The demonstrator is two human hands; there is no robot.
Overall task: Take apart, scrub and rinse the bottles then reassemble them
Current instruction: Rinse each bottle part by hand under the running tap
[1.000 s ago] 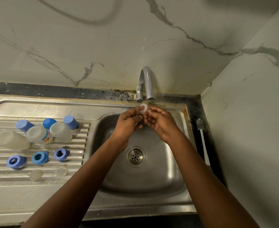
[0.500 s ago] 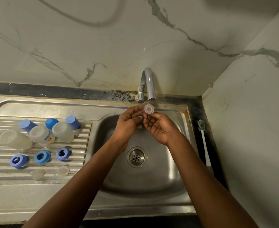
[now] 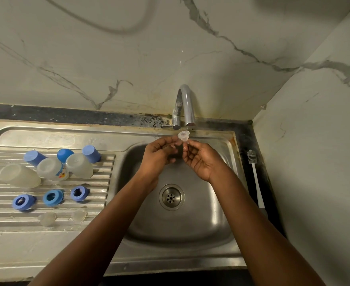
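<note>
Small clear silicone teat (image 3: 183, 135) just under curved chrome tap (image 3: 187, 108), above stainless steel sink basin (image 3: 211, 213). Long axis near vertical: wide rim up, narrow end down. Pinched between left hand (image 3: 157, 156) and right hand (image 3: 201, 159) fingertips.

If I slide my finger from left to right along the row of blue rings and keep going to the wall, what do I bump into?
Dark blue plastic ring → lighter blue plastic ring → third blue plastic ring → round metal sink drain → white-handled bottle brush.
</note>
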